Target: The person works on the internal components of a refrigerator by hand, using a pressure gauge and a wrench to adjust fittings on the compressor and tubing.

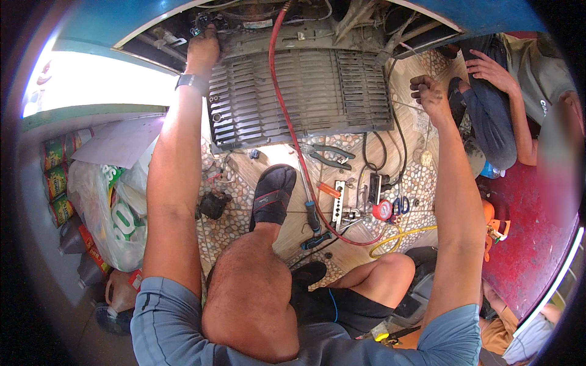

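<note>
Left hand (203, 50) up at the wires (199, 25), right hand (431, 97) half curled beside the grille (305, 91).
Above the grille's upper left corner, the left fingers bend at the wires inside the blue unit (500, 15), perhaps steadying them; I cannot tell whether they grip one. Right of the grille, the right fingers are partly closed; whether they hold anything is unclear. The red hose (276, 73) drapes over the grille, seemingly linking unit and gauge (383, 210) below. Pliers (332, 157) just below the grille and a screwdriver (312, 215) farther below probably lie there for easy reach.
</note>
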A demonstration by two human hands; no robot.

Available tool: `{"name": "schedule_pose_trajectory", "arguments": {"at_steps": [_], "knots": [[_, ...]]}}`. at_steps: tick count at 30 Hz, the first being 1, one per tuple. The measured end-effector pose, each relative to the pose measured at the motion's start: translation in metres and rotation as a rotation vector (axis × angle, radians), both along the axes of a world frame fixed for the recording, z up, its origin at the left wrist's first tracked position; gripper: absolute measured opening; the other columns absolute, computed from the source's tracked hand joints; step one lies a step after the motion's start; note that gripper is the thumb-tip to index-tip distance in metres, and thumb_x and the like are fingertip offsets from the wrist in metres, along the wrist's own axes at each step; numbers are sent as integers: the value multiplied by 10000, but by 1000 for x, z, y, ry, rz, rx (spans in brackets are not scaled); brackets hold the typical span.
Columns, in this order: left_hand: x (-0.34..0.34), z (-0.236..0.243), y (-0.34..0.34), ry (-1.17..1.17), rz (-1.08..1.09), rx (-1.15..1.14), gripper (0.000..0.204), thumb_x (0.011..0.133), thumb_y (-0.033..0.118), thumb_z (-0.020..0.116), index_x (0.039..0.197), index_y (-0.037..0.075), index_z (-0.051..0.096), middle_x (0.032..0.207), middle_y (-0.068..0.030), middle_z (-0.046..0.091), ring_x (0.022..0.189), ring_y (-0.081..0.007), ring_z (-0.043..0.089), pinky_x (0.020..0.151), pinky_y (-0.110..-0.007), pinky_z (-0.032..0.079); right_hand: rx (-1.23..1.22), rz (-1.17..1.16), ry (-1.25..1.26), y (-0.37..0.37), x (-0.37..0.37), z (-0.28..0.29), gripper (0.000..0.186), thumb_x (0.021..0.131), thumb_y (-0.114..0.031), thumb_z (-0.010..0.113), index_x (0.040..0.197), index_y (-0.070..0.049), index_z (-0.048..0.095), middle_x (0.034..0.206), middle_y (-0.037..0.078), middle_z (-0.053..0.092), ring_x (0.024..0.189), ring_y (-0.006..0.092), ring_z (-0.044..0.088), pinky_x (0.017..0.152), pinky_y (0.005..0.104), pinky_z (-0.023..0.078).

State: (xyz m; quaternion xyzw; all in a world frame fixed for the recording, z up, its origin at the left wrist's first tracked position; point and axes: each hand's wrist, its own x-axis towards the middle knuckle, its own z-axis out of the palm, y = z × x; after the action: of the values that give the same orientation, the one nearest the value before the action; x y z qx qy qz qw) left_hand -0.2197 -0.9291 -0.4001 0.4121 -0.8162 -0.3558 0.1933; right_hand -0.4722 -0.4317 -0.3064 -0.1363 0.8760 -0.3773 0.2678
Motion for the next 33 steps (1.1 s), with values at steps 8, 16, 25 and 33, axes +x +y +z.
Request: {"name": "schedule_pose_trajectory", "arguments": {"at_steps": [8, 16, 25, 33], "knots": [[2, 13, 3, -15, 34, 85, 605, 1006, 481, 494, 1054, -92, 684, 968, -200, 705, 854, -267, 659, 755, -382, 496, 13, -42, -21, 2, 8, 1, 263, 999, -39, 398, 1088, -6, 643, 975, 80, 677, 784, 155, 626, 697, 303, 498], [0, 28, 16, -39, 106, 67, 646, 1025, 523, 357, 873, 12, 723, 704, -139, 709, 822, -301, 717, 780, -409, 537, 3, -17, -40, 10, 7, -2, 272, 1020, -61, 390, 1147, -15, 626, 1025, 69, 668, 844, 144, 626, 756, 288, 485], [-4, 29, 25, -12, 68, 190, 693, 1020, 546, 336, 808, 25, 741, 699, -131, 705, 766, -268, 701, 736, -388, 535, 19, -39, -48, 12, 8, 1, 274, 1026, -65, 385, 1148, -18, 625, 1023, 69, 676, 839, 140, 629, 753, 292, 493], [6, 9, 3, -121, -94, -221, 466, 1046, 343, 404, 1266, -40, 553, 971, -242, 692, 878, -398, 678, 771, -443, 546, -49, -42, -53, 5, 10, -8, 266, 1011, -67, 401, 1110, -27, 645, 975, 64, 677, 785, 146, 616, 712, 292, 490]]}}
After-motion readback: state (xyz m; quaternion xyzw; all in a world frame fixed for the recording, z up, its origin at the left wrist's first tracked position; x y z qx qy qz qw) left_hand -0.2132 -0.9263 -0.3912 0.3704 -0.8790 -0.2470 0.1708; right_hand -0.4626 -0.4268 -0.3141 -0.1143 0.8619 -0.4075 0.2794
